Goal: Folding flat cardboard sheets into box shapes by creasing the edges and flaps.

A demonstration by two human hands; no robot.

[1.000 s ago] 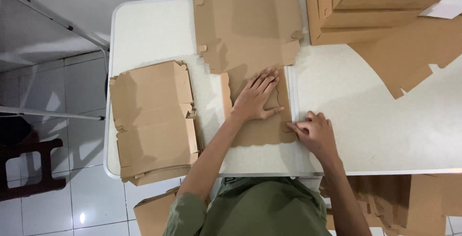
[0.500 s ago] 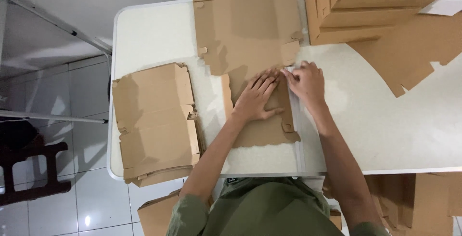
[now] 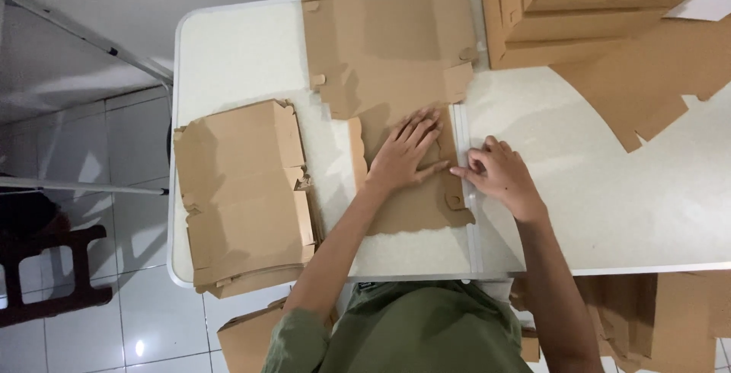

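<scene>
Cardboard sheet [image 3: 396,53] top cut off; left hand [image 3: 407,152] flat, right hand [image 3: 499,175] beside.

We had bare table [image 3: 624,213] along the near right edge. Boxes [image 3: 586,7] blocked the far right corner, a flat stack [image 3: 244,198] overhung the left edge, and unfolded cardboard [image 3: 396,46] filled the far middle.

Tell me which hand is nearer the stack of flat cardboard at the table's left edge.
Left. The left hand presses the cardboard sheet just right of the stack; the right hand lies farther right.
</scene>
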